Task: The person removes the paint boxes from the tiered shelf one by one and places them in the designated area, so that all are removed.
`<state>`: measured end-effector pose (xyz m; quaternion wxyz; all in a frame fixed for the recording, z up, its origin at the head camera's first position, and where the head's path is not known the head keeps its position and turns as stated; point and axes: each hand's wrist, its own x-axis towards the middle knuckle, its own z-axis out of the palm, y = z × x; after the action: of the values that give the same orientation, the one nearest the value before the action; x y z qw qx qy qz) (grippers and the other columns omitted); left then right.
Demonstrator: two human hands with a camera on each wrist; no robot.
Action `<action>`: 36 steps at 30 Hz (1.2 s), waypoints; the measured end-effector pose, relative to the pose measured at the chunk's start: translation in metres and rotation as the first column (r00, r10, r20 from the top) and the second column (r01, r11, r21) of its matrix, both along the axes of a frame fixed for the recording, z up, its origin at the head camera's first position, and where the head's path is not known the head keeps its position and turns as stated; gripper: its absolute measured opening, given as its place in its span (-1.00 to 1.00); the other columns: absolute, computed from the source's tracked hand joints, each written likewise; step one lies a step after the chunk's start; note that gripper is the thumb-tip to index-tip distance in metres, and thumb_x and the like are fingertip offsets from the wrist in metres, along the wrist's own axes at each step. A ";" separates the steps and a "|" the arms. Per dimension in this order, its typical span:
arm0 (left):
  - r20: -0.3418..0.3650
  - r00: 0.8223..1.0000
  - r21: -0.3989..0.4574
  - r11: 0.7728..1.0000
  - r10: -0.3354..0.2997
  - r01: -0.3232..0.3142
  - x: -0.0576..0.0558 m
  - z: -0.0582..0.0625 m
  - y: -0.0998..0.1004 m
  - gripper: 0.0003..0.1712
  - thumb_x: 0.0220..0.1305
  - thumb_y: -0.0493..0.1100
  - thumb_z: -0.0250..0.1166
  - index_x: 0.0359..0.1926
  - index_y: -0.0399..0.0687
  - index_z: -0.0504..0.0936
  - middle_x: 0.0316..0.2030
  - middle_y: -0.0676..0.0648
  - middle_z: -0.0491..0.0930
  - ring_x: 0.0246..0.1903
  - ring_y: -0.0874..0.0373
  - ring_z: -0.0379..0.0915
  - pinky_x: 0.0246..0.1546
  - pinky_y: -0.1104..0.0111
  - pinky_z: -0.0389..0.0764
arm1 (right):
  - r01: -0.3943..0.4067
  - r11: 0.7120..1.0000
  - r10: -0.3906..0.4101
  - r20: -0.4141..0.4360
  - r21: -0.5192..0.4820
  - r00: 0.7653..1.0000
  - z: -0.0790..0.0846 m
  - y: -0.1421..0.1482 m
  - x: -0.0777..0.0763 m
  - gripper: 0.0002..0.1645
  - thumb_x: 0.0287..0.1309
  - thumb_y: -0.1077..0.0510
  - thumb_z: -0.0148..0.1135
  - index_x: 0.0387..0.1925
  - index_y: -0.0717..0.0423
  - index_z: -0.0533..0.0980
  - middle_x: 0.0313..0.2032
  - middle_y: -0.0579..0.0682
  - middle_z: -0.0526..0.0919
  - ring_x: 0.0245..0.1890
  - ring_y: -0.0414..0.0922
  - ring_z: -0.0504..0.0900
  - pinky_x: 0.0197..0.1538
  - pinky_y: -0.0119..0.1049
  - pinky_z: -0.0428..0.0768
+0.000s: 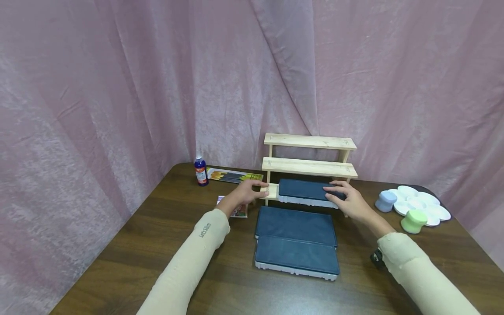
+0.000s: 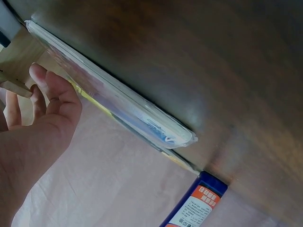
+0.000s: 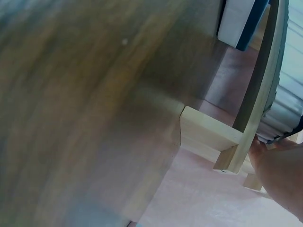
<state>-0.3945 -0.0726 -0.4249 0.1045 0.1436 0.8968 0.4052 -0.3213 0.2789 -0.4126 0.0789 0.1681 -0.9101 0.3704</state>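
A three-step wooden rack (image 1: 309, 167) stands at the back of the table. On its lowest step lies a flat box (image 1: 301, 189) with a dark blue lid and a white base. My right hand (image 1: 348, 199) holds this box by its right end, thumb at the front; in the right wrist view the white base (image 3: 286, 97) hides part of the fingers. My left hand (image 1: 252, 191) pinches the bare left end of the lowest step (image 1: 271, 191). Two similar boxes, a rear one (image 1: 296, 225) and a front one (image 1: 297, 253), lie together before the rack.
At the back left are a blue bottle (image 1: 201, 171) and a pack of brushes (image 1: 232, 176). A flat packet (image 1: 241, 211) lies beneath the left wrist. To the right are a white flower-shaped palette (image 1: 417, 202), a blue waisted object (image 1: 386, 200) and a green one (image 1: 414, 221). Pink curtains (image 1: 236, 87) hang behind.
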 end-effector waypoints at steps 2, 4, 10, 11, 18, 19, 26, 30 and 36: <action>-0.001 1.000 -0.006 1.000 -0.003 0.003 0.000 0.000 0.000 -0.51 0.28 0.10 0.37 0.22 0.22 0.61 0.26 -0.15 0.45 -0.47 0.05 0.52 -0.40 0.35 0.51 | -0.006 1.000 0.006 0.015 0.009 1.000 -0.001 0.001 0.001 -0.45 0.38 -0.06 0.20 0.23 0.19 0.53 0.37 0.22 0.25 0.20 0.23 0.41 0.00 0.02 0.54; -0.003 1.000 -0.011 1.000 -0.006 0.006 -0.001 -0.001 -0.001 -0.51 0.29 0.11 0.36 0.23 0.23 0.61 0.25 -0.16 0.45 -0.45 0.03 0.53 -0.39 0.35 0.51 | -0.011 1.000 0.010 0.020 0.018 1.000 -0.001 0.002 0.002 -0.42 0.35 -0.09 0.24 0.24 0.17 0.52 0.38 0.20 0.24 0.19 0.22 0.42 -0.10 -0.06 0.56; 0.000 1.000 -0.005 1.000 -0.008 0.008 0.000 -0.001 -0.001 -0.50 0.29 0.11 0.35 0.23 0.22 0.60 0.27 -0.17 0.45 -0.39 0.03 0.58 -0.29 0.30 0.57 | -0.025 0.999 0.026 -0.016 0.027 1.000 -0.003 0.003 0.005 -0.40 0.29 -0.06 0.31 0.23 0.19 0.53 0.36 0.21 0.27 0.34 0.28 0.25 0.21 0.27 0.35; 0.000 1.000 -0.005 1.000 -0.008 0.008 0.000 -0.001 -0.001 -0.50 0.29 0.11 0.35 0.23 0.22 0.60 0.28 -0.17 0.44 -0.38 0.04 0.59 -0.24 0.28 0.57 | -0.027 0.999 0.028 -0.022 0.029 0.999 -0.003 0.003 0.006 -0.40 0.28 -0.06 0.32 0.23 0.19 0.53 0.36 0.22 0.28 0.33 0.29 0.25 0.22 0.29 0.33; -0.004 1.000 -0.008 1.000 -0.013 0.013 0.001 0.000 0.000 -0.50 0.30 0.10 0.35 0.24 0.22 0.60 0.30 -0.16 0.43 -0.37 0.03 0.58 -0.15 0.24 0.56 | -0.051 0.997 0.055 -0.067 0.062 0.996 -0.005 0.007 0.006 -0.34 0.13 0.01 0.47 0.22 0.20 0.54 0.32 0.24 0.32 0.29 0.29 0.32 0.21 0.29 0.35; -0.004 1.000 -0.009 1.000 -0.012 0.012 0.001 0.000 0.000 -0.50 0.30 0.10 0.34 0.24 0.22 0.60 0.30 -0.16 0.43 -0.37 0.02 0.57 -0.16 0.24 0.56 | -0.057 0.996 0.062 -0.072 0.067 0.995 -0.005 0.008 0.006 -0.33 0.10 0.03 0.49 0.22 0.20 0.54 0.32 0.24 0.32 0.28 0.29 0.33 0.20 0.28 0.36; 0.003 1.000 0.000 1.000 -0.001 0.001 0.000 0.000 0.001 -0.50 0.29 0.10 0.35 0.23 0.21 0.61 0.29 -0.16 0.45 -0.34 0.04 0.59 -0.15 0.24 0.57 | -0.081 0.989 0.094 -0.097 0.125 0.991 -0.002 0.011 0.008 -0.30 0.00 0.13 0.55 0.21 0.19 0.54 0.29 0.27 0.35 0.21 0.29 0.40 0.14 0.25 0.42; -0.008 1.000 -0.009 1.000 -0.002 0.001 0.001 0.001 0.001 -0.51 0.30 0.09 0.35 0.23 0.20 0.61 0.31 -0.16 0.43 -0.30 0.01 0.61 -0.04 0.19 0.57 | -0.071 0.987 0.087 -0.104 0.143 0.991 0.001 0.011 0.012 -0.30 -0.01 0.11 0.56 0.20 0.18 0.56 0.27 0.25 0.38 0.18 0.28 0.44 0.12 0.23 0.45; -0.006 1.000 -0.008 1.000 -0.009 0.009 0.003 0.003 0.000 -0.51 0.31 0.08 0.34 0.24 0.18 0.60 0.34 -0.16 0.40 -0.27 0.00 0.62 0.01 0.17 0.56 | -0.027 0.986 0.041 -0.083 0.162 0.996 0.004 0.013 0.021 -0.29 -0.06 0.06 0.59 0.16 0.17 0.59 0.27 0.25 0.41 0.20 0.29 0.44 0.11 0.24 0.46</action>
<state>-0.3914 -0.0726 -0.4220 0.1041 0.1483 0.8982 0.4006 -0.3001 0.2916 -0.4083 0.0981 0.2052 -0.9298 0.2894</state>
